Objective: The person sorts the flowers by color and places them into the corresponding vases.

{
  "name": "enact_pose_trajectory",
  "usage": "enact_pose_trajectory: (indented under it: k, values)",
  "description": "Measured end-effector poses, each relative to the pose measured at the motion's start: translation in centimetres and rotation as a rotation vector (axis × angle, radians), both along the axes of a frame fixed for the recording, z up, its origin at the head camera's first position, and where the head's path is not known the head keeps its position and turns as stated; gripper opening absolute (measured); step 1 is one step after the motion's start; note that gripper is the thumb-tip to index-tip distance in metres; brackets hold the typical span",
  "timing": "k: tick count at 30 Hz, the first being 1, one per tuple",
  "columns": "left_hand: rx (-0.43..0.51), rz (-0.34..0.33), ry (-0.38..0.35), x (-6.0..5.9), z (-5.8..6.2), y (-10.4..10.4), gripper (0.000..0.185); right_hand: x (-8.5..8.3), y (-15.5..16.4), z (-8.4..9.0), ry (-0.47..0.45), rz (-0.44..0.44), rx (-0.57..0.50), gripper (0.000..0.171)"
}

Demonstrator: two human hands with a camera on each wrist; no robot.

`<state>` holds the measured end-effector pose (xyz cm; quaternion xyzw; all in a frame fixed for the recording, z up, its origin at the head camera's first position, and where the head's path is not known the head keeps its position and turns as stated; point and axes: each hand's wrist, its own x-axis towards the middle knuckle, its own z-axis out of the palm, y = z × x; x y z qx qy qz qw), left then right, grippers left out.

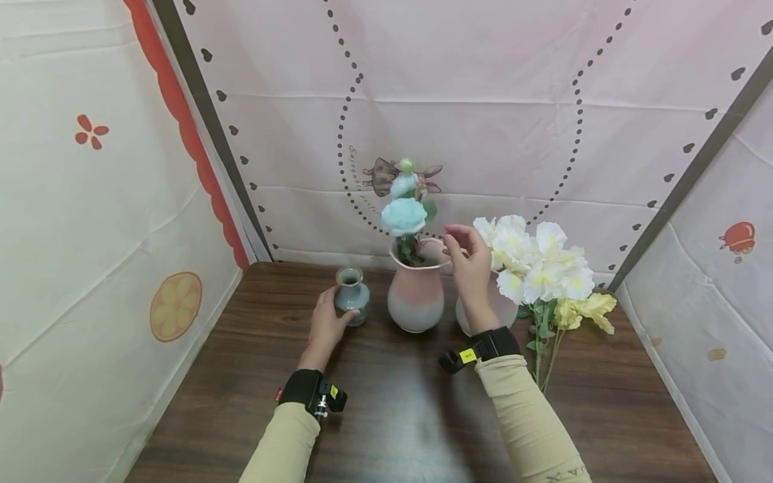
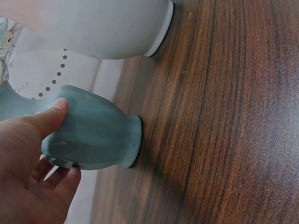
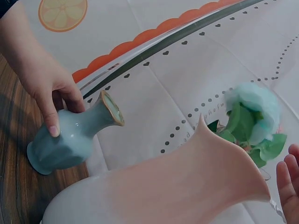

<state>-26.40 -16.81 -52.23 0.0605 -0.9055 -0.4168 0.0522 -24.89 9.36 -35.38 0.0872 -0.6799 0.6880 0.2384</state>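
Note:
My left hand point(image 1: 339, 307) grips a small teal vase point(image 1: 352, 295) that stands on the dark wooden table point(image 1: 386, 402). The left wrist view shows my thumb on the teal vase point(image 2: 98, 135) and my fingers curled under its far side. To its right stands a pink-and-white vase point(image 1: 415, 295) holding a pale blue flower point(image 1: 403, 216). My right hand point(image 1: 460, 247) hovers by this vase's rim with relaxed fingers, holding nothing. In the right wrist view its fingertips point(image 3: 289, 182) sit just clear of the pink vase point(image 3: 177, 186).
Behind my right wrist stands another pale vase point(image 1: 504, 310) with white flowers point(image 1: 537, 261). Yellow blooms point(image 1: 594, 308) hang at its right. Printed cloth walls point(image 1: 90, 235) close in the table on the left, back and right.

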Motion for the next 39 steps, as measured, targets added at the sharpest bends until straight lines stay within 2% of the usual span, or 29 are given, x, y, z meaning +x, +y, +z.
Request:
enact_pose_trajectory:
  k: [10,18,30,39]
  values:
    - [0.009,-0.003,0.002,0.0,0.0,0.0,0.075,1.3,0.8,-0.4,-0.036,-0.002,0.050,0.026]
    - [0.001,-0.012,-0.004,-0.1,-0.1,-0.1,0.076,0.0,1.5,-4.0,0.046,0.003,0.012,0.024]
    - [0.002,-0.010,-0.014,-0.1,0.0,-0.1,0.076,1.6,1.9,-5.9,0.032,0.005,-0.027,0.022]
    - [0.001,-0.007,-0.022,-0.1,0.2,0.0,0.075,2.1,2.5,-8.1,0.011,0.011,0.002,0.021]
